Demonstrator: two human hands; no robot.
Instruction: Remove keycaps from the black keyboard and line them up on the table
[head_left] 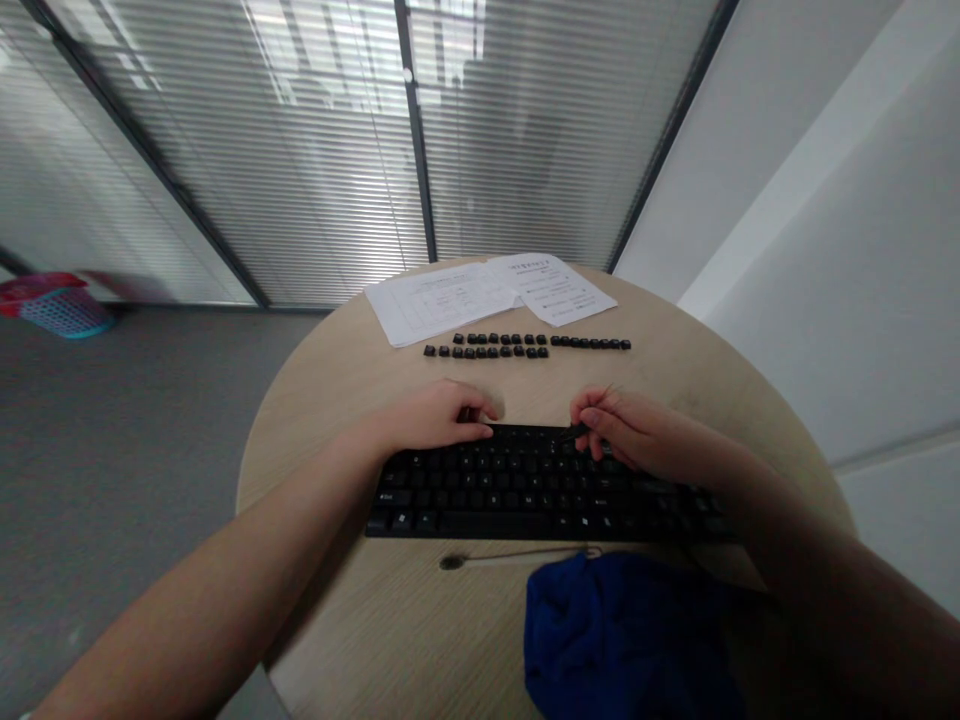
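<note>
A black keyboard (480,497) lies on the round wooden table, its upper rows showing dark gaps. My left hand (442,415) grips its far edge, the thumb along the edge and the fingers curled beyond it. Over the upper right part of the keys is my right hand (619,425), its fingers pinched round a thin black tool (571,434). The tool's tip points left and down at the keys; its exact kind is too small to tell. Beyond both hands, several loose black keycaps (493,352) stand in two rows on the table.
Printed sheets of paper (442,300) lie at the table's far side. In front of the keyboard are a thin wire-like tool with a dark round end (452,563) and a blue cloth (600,630). A red and blue basket (64,305) stands on the floor at left, near the blinds.
</note>
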